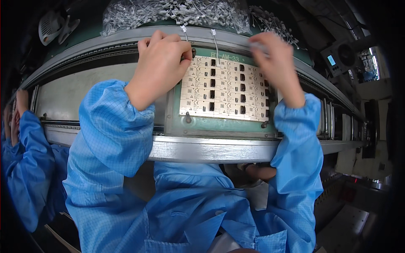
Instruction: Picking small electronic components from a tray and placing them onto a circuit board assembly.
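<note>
A panel of several pale circuit boards (198,90) with black parts lies on a green fixture (236,125). At the panel's upper left corner my left hand (160,65) is closed, its thumb and fingers pinched together. A white connector cable (184,29) comes out beside these fingers; its lower end is hidden by the hand. Another white connector cable (214,33) runs from the rail down to the panel's top row. Over the panel's upper right corner is my right hand (276,59), fingers bent and smeared by motion; whether they hold anything is unclear.
Beyond the far rail lies a clear plastic bag (173,14) full of white connector cables, with loose cables (276,27) to its right. A metal rail (198,149) runs along the near side. At the left edge, a co-worker's blue sleeve (31,147) shows.
</note>
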{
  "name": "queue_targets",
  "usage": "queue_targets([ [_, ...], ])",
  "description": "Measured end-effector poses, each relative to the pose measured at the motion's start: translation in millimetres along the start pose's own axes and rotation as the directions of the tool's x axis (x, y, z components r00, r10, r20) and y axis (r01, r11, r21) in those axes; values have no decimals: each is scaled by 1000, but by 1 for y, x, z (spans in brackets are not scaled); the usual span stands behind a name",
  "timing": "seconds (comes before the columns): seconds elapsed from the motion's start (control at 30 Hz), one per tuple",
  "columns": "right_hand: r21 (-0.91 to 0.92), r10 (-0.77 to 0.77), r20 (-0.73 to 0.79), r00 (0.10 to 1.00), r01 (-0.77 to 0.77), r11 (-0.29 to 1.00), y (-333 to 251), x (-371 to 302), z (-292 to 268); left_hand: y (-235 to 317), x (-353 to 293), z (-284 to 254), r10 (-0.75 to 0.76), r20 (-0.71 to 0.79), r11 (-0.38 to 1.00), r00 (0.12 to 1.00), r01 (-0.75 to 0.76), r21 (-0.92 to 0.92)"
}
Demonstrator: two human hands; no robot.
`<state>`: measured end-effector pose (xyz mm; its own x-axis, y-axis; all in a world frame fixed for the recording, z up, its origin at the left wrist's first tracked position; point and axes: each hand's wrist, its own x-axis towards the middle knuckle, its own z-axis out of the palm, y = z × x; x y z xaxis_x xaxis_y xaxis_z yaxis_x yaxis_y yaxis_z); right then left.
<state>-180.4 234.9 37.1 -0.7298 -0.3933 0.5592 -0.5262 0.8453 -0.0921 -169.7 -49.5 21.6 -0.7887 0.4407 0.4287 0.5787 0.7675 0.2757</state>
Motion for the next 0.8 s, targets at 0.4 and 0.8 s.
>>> queue_targets([
  [0.4,-83,330,-12,944,-330,941,111,-14,22,-2,6,-6,-1,78,1000,997,1,8],
  [0.8,857,598,269,755,-471,209,86,-3,-42,-1,6,-19,134,114,987,984,-143,72],
])
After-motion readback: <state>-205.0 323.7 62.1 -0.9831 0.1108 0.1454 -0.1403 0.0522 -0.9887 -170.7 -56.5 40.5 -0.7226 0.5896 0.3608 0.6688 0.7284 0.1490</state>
